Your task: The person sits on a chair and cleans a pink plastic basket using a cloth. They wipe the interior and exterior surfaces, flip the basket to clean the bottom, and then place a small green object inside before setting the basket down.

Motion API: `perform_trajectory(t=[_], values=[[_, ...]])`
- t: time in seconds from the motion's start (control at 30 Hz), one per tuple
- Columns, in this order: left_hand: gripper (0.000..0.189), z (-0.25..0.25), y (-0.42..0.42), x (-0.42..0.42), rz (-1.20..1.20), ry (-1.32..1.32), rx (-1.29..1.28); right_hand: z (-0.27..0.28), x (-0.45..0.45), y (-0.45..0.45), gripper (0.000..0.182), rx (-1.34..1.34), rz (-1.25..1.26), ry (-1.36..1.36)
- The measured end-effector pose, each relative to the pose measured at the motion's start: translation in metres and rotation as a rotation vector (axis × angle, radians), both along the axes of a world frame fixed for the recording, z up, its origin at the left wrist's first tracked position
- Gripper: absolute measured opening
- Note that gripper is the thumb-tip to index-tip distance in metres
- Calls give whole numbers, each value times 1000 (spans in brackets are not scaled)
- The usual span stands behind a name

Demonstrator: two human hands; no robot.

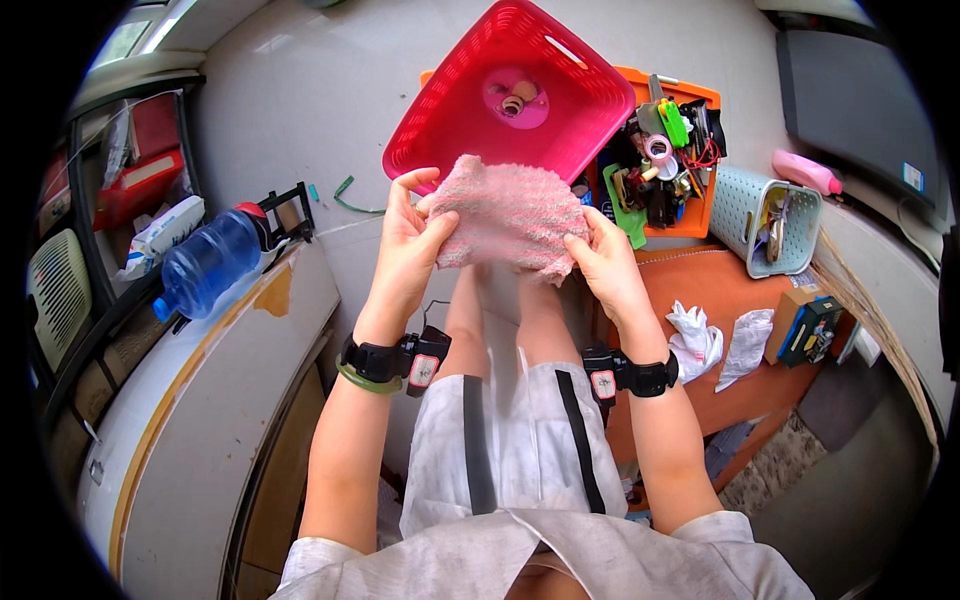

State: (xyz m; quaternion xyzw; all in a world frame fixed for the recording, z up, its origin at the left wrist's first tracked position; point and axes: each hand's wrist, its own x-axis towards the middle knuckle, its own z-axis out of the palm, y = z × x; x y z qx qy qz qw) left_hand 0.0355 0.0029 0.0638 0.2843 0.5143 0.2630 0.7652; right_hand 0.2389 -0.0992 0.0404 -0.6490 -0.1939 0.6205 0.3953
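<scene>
A pink fluffy cloth [510, 214] is stretched between my two hands, above my knees. My left hand [412, 225] pinches its left edge between thumb and fingers. The right edge is gripped by my right hand [602, 251], thumb on top. Just beyond the cloth stands a red plastic basket [450, 112] with slotted sides; the cloth hides part of its near wall. A pink disc [531, 114] with small round items on it lies on the basket's floor.
Right of the basket, an orange bin [701, 214] holds tools, tape and scissors-like items. A grey perforated basket [731, 202] lies beside it. White gloves [694, 337] rest on a brown surface [667, 285]. At left, a large blue water bottle [211, 262] lies on a ledge.
</scene>
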Motion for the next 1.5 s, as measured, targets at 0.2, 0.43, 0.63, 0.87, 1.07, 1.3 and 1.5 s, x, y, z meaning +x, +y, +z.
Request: perform_trajectory(t=[0.2, 0.43, 0.63, 0.87, 1.07, 1.3, 1.5], values=[[62, 43, -1, -30, -279, -113, 128, 56, 4, -12, 21, 474, 161, -450], [44, 23, -7, -56, -706, 396, 636, 47, 1, -27, 19, 504, 351, -529], [12, 10, -28, -41, -201, 61, 291, 45, -1, -33, 20, 108, -108, 199], [18, 24, -46, -3, 21, -103, 196, 43, -28, -26, 51, -30, -451, 643], [29, 26, -49, 3, -155, 239, 720, 28, -29, -34, 37, -66, -558, 638], [24, 34, -67, 21, -478, 205, 1136, 45, -40, -16, 35, 14, -600, 865], [51, 8, -53, -6, -2, 510, 787, 34, -29, -16, 30, -49, -644, 734]])
